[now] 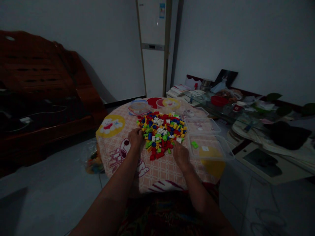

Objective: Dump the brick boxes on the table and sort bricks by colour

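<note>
A heap of toy building bricks (161, 129) in red, yellow, green, blue and white lies in the middle of a round table with a patterned pink tablecloth (157, 178). At the heap's left edge is my left hand (136, 137), its fingers curled in; whatever they hold is hidden. My right hand (181, 154) rests at the heap's lower right with bent, closed fingers, and I cannot make out anything in them. Just right of it, a clear plastic tray (214, 154) contains one green brick (194, 144).
More clear trays (204, 126) line the table's right side. Another clear container (139, 106) stands at the back left. A cluttered glass side table (204, 100) is on the right, a wooden bench (81, 95) on the left. A bag of colourful items (94, 162) sits on the floor.
</note>
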A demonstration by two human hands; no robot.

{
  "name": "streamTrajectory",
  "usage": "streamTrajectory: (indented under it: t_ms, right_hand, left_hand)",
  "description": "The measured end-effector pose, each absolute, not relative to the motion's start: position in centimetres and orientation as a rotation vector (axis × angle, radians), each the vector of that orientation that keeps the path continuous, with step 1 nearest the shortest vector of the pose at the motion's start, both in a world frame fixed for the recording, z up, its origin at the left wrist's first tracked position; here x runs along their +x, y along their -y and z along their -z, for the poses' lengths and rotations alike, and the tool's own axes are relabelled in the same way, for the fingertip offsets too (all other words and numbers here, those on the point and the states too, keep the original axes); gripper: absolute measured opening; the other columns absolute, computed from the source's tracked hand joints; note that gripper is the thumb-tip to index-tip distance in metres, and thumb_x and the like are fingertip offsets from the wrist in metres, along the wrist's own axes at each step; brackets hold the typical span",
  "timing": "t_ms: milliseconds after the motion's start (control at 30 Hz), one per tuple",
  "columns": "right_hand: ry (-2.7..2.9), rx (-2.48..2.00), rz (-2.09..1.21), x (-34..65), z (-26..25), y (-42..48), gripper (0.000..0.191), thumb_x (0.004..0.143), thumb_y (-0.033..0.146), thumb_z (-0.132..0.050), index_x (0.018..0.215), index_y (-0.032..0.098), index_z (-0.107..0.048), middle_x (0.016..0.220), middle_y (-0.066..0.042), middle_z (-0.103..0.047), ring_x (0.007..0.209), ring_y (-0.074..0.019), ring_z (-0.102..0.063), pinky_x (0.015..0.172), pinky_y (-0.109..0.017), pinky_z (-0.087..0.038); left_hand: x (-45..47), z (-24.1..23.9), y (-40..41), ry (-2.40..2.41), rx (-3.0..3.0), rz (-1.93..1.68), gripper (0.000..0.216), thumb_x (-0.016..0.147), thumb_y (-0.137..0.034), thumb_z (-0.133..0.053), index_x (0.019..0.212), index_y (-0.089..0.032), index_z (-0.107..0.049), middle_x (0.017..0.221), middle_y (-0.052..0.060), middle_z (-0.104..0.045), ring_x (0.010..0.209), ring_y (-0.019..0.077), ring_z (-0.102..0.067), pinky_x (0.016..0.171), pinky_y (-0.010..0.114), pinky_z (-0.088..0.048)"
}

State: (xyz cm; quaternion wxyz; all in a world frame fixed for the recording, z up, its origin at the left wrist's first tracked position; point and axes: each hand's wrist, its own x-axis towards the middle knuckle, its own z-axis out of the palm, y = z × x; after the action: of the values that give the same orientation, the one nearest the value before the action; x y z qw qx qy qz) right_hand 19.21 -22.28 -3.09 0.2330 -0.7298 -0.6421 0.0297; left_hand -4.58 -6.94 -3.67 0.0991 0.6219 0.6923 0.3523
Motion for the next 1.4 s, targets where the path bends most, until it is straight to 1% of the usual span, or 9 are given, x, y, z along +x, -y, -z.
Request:
streamTrajectory:
  t_ms: [100,200,333,600,733,900,1100,1267,1400]
  right_hand:
    - [1.816,-2.161,-0.114,19.1,2.5,21.9,0.046,0.104,0.021,-0.044,0.147,0.022,-0.060,0.109,-0.013,-0.080,0.093,-0.0237,-0.076,0.079,-0.029,-0.050]
    - [1.805,-2.209,-0.122,18.8,2.5,21.9,0.042,0.105,0.024,-0.047,0.144,0.022,-0.060,0.112,-0.013,-0.079,0.098,-0.0233,-0.076,0.082,-0.029,-0.050]
    - [1.730,-2.083,-0.094,18.9,3.4,22.4,0.033,0.103,0.027,-0.055,0.133,0.019,-0.065,0.117,-0.013,-0.076,0.104,-0.0226,-0.073,0.086,-0.029,-0.049]
    - [1.598,-1.827,-0.030,19.4,5.0,22.4,0.020,0.101,0.035,-0.059,0.104,0.019,-0.072,0.093,-0.008,-0.076,0.087,-0.0198,-0.070,0.078,-0.026,-0.046]
    - [1.461,-1.691,0.007,19.4,4.4,22.5,0.026,0.099,0.034,-0.056,0.109,0.017,-0.072,0.093,-0.009,-0.077,0.080,-0.0194,-0.070,0.076,-0.028,-0.049]
    - [1.341,-1.594,0.044,21.3,1.1,23.4,0.031,0.097,0.039,-0.056,0.110,0.018,-0.074,0.094,-0.009,-0.078,0.074,-0.0181,-0.068,0.075,-0.028,-0.051]
    - [1.160,-1.845,0.131,26.5,-0.8,24.3,0.034,0.093,0.041,-0.057,0.104,0.016,-0.077,0.082,-0.009,-0.075,0.069,-0.0201,-0.065,0.069,-0.029,-0.045]
    - [1.103,-2.009,0.134,28.4,-0.3,24.6,0.038,0.089,0.038,-0.060,0.113,0.014,-0.077,0.080,-0.010,-0.077,0.071,-0.0228,-0.067,0.069,-0.030,-0.044]
    - [1.236,-1.842,0.137,25.5,-0.1,24.5,0.034,0.094,0.034,-0.053,0.111,0.016,-0.077,0.086,-0.011,-0.078,0.077,-0.0227,-0.069,0.075,-0.031,-0.049]
  left_hand:
    - [-4.5,3.6,6.9,-2.062,1.825,-1.008,0.044,0.090,-0.030,-0.051,0.120,-0.017,-0.081,0.120,0.015,-0.078,0.110,0.0295,-0.070,0.095,0.037,-0.050]
    - [-4.6,3.7,6.9,-2.057,1.814,-1.005,0.045,0.090,-0.030,-0.050,0.121,-0.018,-0.081,0.120,0.014,-0.078,0.109,0.0281,-0.070,0.093,0.035,-0.050]
    - [-4.7,3.9,6.8,-2.041,1.824,-1.020,0.045,0.090,-0.029,-0.050,0.121,-0.017,-0.080,0.121,0.014,-0.078,0.110,0.0283,-0.070,0.094,0.035,-0.049]
    - [-4.7,4.1,6.5,-2.041,1.804,-1.026,0.044,0.090,-0.028,-0.051,0.121,-0.018,-0.080,0.120,0.012,-0.079,0.109,0.0274,-0.071,0.093,0.034,-0.050]
    - [-4.6,4.0,6.6,-2.062,1.823,-1.014,0.043,0.090,-0.029,-0.051,0.119,-0.017,-0.081,0.121,0.014,-0.079,0.110,0.0287,-0.071,0.095,0.036,-0.049]
    - [-4.6,3.8,6.7,-2.059,1.831,-1.005,0.044,0.090,-0.029,-0.051,0.121,-0.017,-0.081,0.120,0.014,-0.079,0.109,0.0286,-0.070,0.093,0.036,-0.050]
    - [-4.6,4.0,6.5,-2.084,1.815,-1.003,0.044,0.090,-0.029,-0.051,0.120,-0.017,-0.081,0.120,0.014,-0.079,0.110,0.0293,-0.070,0.093,0.036,-0.050]
    - [-4.7,4.0,6.5,-2.060,1.823,-1.014,0.045,0.091,-0.030,-0.050,0.121,-0.017,-0.080,0.121,0.014,-0.078,0.110,0.0285,-0.070,0.095,0.036,-0.049]
    - [-4.7,3.9,6.4,-2.079,1.828,-0.993,0.045,0.091,-0.029,-0.050,0.122,-0.018,-0.080,0.123,0.014,-0.078,0.112,0.0289,-0.069,0.096,0.037,-0.049]
